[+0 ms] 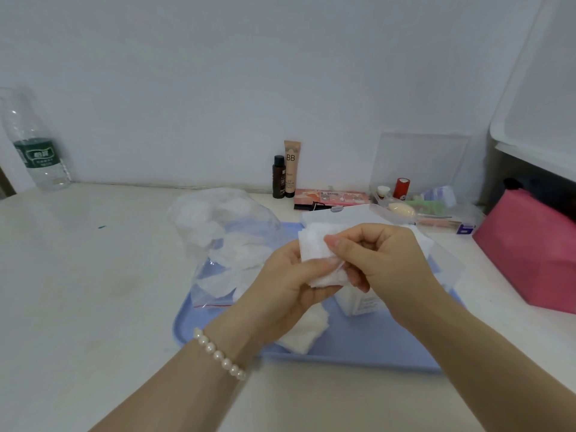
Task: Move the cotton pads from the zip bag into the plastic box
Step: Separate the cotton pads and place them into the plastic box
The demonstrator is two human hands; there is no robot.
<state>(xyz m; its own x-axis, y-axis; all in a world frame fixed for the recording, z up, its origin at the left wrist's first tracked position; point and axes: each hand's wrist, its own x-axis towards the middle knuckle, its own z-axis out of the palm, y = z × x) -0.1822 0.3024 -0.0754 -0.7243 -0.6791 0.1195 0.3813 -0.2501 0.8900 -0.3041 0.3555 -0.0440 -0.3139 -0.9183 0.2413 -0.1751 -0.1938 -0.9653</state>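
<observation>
My left hand (282, 288) and my right hand (383, 260) meet above the blue tray (358, 350) and both pinch a small stack of white cotton pads (314, 247). The clear zip bag (224, 241) with a red seal line lies crumpled on the tray's left side, white pads still inside. Under my left hand a few loose pads (307, 333) rest on the tray. The clear plastic box (442, 263) stands on the tray behind my right hand, holding white pads; my hand hides most of it.
A water bottle (37, 151) stands far left by the wall. A dark bottle (279, 177), a BB tube (291, 166) and a palette (330, 198) sit at the back. A clear organiser (430, 210) with small cosmetics and a pink pouch (530, 244) are on the right.
</observation>
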